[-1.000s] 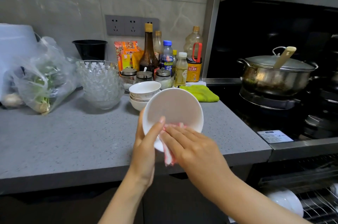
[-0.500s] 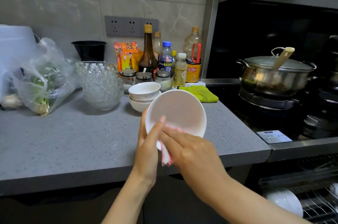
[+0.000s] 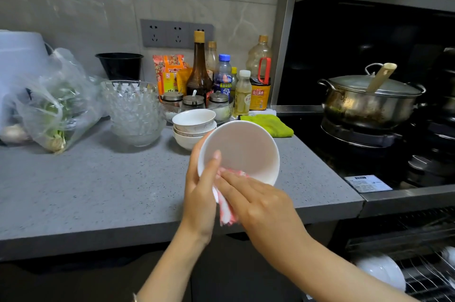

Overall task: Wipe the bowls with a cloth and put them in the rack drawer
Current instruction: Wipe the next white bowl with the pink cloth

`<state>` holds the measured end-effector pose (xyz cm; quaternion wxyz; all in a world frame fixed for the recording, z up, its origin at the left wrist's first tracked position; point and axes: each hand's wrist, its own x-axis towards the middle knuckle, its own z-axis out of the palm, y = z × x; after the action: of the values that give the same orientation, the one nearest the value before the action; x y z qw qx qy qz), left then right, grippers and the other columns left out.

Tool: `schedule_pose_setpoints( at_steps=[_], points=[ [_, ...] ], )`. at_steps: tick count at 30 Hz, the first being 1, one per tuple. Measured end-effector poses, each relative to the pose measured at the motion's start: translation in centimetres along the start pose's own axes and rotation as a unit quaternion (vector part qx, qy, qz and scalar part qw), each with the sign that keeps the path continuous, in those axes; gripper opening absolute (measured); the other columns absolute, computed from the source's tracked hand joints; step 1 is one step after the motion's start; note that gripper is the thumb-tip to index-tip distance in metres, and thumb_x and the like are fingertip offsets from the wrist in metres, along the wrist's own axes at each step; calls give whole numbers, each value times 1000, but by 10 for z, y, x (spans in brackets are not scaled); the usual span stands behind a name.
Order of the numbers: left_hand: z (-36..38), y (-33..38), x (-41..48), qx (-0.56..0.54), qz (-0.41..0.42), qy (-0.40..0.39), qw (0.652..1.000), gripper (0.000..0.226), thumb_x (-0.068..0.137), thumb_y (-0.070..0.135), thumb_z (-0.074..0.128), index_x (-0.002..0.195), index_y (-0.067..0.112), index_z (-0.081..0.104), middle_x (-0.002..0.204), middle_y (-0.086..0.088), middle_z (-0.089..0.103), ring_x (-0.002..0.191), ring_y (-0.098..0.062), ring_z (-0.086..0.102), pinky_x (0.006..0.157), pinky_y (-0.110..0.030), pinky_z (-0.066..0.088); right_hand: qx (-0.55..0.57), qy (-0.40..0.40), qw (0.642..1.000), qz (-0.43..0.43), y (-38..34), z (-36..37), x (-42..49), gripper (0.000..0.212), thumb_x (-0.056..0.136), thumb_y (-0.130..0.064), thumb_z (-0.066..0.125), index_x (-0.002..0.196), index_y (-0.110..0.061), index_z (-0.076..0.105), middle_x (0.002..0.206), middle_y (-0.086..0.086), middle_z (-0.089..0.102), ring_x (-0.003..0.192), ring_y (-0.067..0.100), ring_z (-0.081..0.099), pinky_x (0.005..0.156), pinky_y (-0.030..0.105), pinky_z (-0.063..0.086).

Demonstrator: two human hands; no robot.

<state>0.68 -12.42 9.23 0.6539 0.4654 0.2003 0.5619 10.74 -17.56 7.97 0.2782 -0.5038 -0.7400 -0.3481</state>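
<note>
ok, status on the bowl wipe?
Left grip holds white bowl by its rim. Right grip holds pink cloth against its inner wall. Stacked bowls on counter; rack drawer open.

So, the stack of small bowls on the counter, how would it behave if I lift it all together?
The stack of small bowls looks like glazed ceramic, so probably stiff, smooth and breakable. Three nested bowls are likely rather heavy for their size. They are only nested, so the upper ones may slide if the stack tips.
</note>
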Motion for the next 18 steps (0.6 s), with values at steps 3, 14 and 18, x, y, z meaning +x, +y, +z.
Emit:
schedule_pose_setpoints(
  at_steps=[3, 14, 18],
  points=[
    [-10, 15, 10, 60, 6, -46, 997, 42, 81, 34, 53, 119, 16, 61, 106, -8, 71, 99, -22, 68, 72, -23, 55, -69, -9, 995, -74, 16, -4, -5, 32, 89, -8, 48, 111, -5, 71, 110, 7, 72, 100, 18, 69, 92, 31, 51],
    [-7, 6, 5, 71, 13, 0, 997, 19, 93, 22, 49, 107, 24, 63, 86, 7, 73, 82, -7, 69, 62, -14, 51, -23, -26, 999, -41, 7, 0, 1, 39, 68, -16, 74, 106, -8, 74, 104, 4, 73, 92, 16, 70, 83, 25, 47],
    [-21, 14, 9, 124, 6, -47, 991, 22, 94, 20, 49, 110, 27, 64, 96, 7, 73, 90, -7, 67, 67, -14, 51, -72, -64, 989, -113, 30, -8, -3, 36, 85, -22, 48, 104, -8, 74, 101, 5, 73, 97, 20, 70, 96, 33, 47]
  ],
)
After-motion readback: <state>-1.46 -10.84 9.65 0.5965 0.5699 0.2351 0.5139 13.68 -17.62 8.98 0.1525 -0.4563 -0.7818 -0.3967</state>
